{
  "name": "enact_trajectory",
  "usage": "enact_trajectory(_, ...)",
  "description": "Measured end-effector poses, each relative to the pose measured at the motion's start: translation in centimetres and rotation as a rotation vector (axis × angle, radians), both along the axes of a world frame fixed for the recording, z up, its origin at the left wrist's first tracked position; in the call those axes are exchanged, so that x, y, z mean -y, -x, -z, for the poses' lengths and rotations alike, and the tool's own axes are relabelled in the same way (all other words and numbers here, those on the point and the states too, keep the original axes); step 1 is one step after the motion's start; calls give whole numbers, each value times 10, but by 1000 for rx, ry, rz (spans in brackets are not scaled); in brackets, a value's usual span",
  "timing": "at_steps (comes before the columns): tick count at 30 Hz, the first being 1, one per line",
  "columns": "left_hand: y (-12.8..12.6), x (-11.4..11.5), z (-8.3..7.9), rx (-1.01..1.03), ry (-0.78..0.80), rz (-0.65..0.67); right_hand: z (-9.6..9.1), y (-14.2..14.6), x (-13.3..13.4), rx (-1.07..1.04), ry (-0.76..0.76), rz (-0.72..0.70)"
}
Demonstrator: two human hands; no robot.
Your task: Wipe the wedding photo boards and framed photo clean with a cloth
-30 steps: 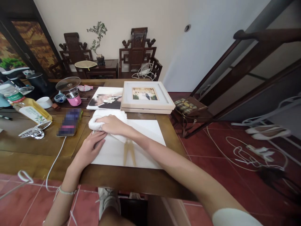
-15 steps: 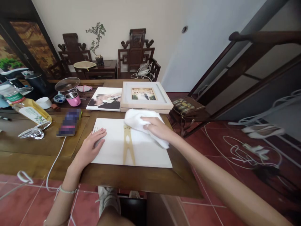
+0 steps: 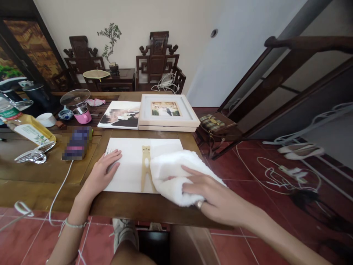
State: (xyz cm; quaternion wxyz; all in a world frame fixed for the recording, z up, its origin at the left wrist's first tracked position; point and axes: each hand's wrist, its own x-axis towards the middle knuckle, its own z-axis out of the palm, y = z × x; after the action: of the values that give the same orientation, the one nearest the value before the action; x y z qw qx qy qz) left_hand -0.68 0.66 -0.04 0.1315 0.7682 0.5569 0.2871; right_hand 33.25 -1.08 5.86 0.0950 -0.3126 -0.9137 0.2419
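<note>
A white board (image 3: 125,173) lies flat on the wooden table (image 3: 127,204), with a tan, easel-like stand (image 3: 146,165) on its middle. On the board's left edge rests my left hand (image 3: 106,167), fingers stretched out flat and nothing in them. My right hand (image 3: 204,187) is closed on a fluffy white cloth (image 3: 176,169), pressed over the board's right half and reaching past its near right edge. The cloth hides that part of the board and part of the stand's right leg.
Behind the board lie a framed picture (image 3: 169,110) and a photo book (image 3: 121,115). To the left are a phone (image 3: 77,143) with a cable, a clear hair claw (image 3: 35,152), an oil bottle (image 3: 33,129) and a pink cup (image 3: 82,115). A plaid bag (image 3: 211,123) sits beyond the table's right end.
My right hand has moved the cloth from the board's far edge toward me and to the right, down to the near right corner. My left hand stays on the left edge.
</note>
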Motion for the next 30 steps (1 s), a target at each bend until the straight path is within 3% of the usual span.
enact_trajectory(6, -2, 0, -3, 8, 9, -6, 20, 17, -79, 11, -90, 39)
enact_trajectory(9, -2, 0, -3, 13, 14, -10, 25, 28, -101, 8, -110, 48)
enact_trajectory(12, -2, 0, -3, 18, 18, -12, 23, 29, -90, 4, -109, 51)
enact_trajectory(19, -1, -1, -1, 12, 1, 3, -1, 0, 1, 97, 41, -64)
enact_trajectory(22, -1, -1, 0, 14, 0, 0, -10, -8, 21, 96, 121, -118)
enact_trajectory(25, -1, 0, -1, 16, 4, -5, -14, -5, 11, 47, 175, -72)
enact_trajectory(30, -2, 0, -3, 18, 9, -14, -7, 10, -49, 8, 117, 75)
